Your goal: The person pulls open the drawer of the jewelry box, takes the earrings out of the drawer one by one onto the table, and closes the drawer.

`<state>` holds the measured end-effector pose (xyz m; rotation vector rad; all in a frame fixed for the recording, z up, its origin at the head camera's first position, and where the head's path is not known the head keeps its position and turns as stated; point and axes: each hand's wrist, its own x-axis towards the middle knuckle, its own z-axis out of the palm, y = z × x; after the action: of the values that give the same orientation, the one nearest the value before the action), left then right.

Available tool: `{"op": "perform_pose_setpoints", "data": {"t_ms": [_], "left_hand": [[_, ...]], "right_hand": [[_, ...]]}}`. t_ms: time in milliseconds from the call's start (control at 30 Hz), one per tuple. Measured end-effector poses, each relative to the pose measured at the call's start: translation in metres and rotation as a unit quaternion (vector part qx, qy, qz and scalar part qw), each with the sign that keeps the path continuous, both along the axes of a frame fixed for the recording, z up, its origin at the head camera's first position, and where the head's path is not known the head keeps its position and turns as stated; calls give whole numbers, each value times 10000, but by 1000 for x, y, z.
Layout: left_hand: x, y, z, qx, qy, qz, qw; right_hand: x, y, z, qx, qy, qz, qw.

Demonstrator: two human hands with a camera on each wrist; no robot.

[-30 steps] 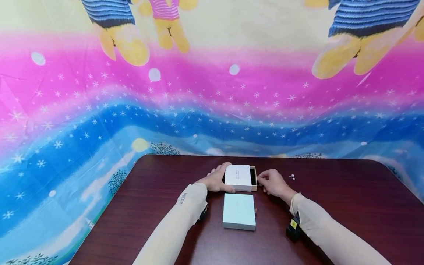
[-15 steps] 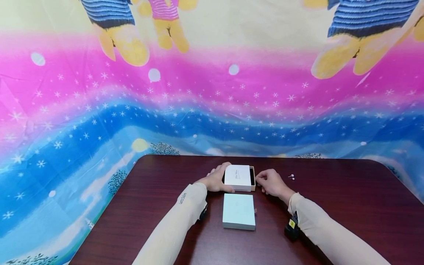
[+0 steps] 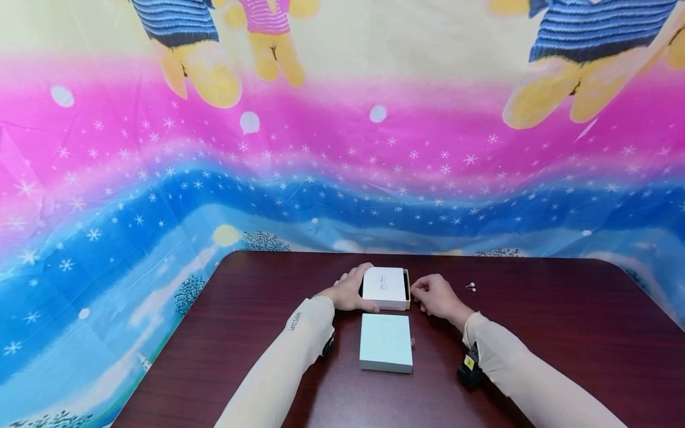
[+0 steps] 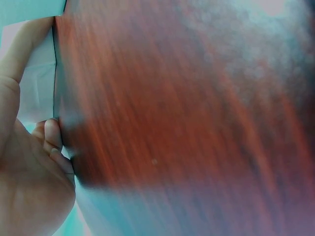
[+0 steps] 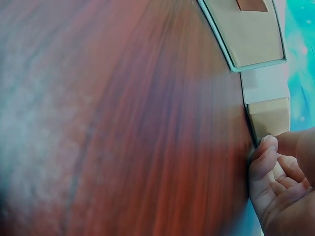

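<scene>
A white drawer box lies on the table, its inner tray showing as a narrow strip at the right end. My left hand grips the outer sleeve from the left, thumb along the near side and fingers along the far side. At the tray's end, my right hand has thumb and forefinger pinched together. In the right wrist view those fingertips overlap the tan tray end; whatever lies between them is hidden.
A pale mint drawer box with a small brown pull tab sits just in front of the white one. Two tiny white-headed pieces, like stud earrings, lie right of my right hand. A printed cloth hangs behind the dark table.
The inner tray has slid left, further into the white sleeve, and my right hand has moved left along with it. My left hand has stayed in place.
</scene>
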<state>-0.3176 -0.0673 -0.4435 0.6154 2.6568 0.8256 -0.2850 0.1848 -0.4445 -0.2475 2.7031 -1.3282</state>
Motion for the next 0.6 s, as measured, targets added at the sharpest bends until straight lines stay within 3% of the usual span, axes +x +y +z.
{"op": "perform_pose_setpoints", "data": {"t_ms": [600], "left_hand": [[-1, 0, -1, -8, 59, -51, 10000]], "right_hand": [[0, -8, 1, -35, -9, 16, 10000]]}}
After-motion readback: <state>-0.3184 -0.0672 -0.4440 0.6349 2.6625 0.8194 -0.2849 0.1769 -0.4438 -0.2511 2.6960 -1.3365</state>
